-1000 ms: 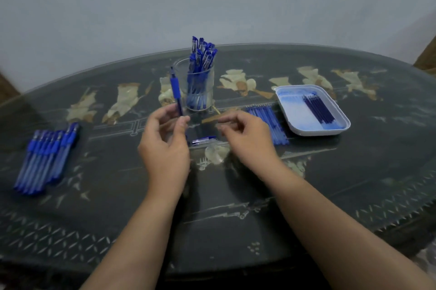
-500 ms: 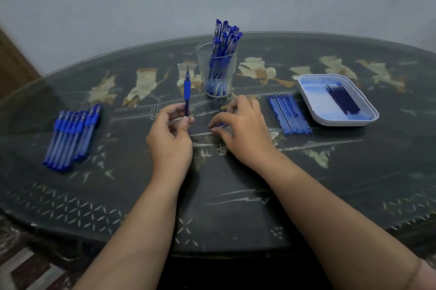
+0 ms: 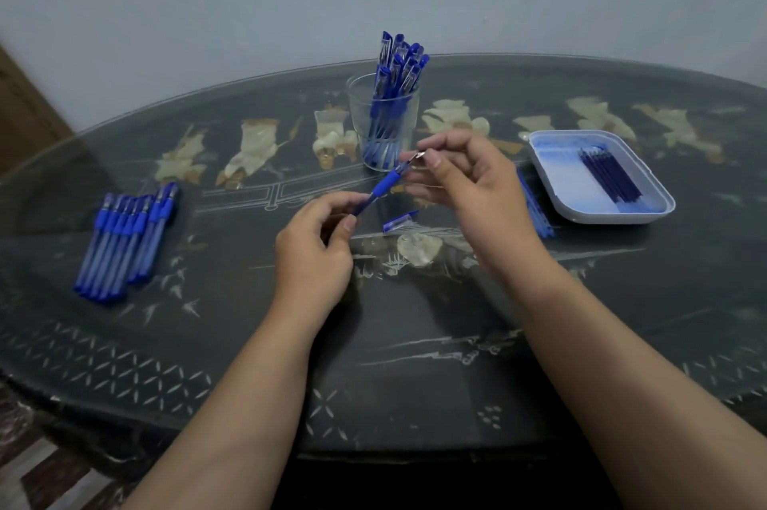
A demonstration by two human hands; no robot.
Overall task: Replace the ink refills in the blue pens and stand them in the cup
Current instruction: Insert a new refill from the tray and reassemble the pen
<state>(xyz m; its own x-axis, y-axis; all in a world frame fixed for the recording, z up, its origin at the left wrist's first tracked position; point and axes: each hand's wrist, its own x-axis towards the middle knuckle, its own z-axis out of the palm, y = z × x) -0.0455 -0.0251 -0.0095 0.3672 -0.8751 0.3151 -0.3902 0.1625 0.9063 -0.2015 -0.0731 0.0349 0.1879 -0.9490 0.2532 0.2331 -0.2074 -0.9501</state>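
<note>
Now: pen no longer upright. Left hand grips the barrel's rear end, pen tilted up-right, held above the table. Right hand, down by the cap 0.5 s ago, has come up; thumb + forefinger pinch the metal tip. Cap lies on the table between the hands. Prob. tip section being screwed, on or off can't tell, so this pen isn't done.

Containers: clear cup holds capped pens, standing. White tray holds a few dark refills.
</note>
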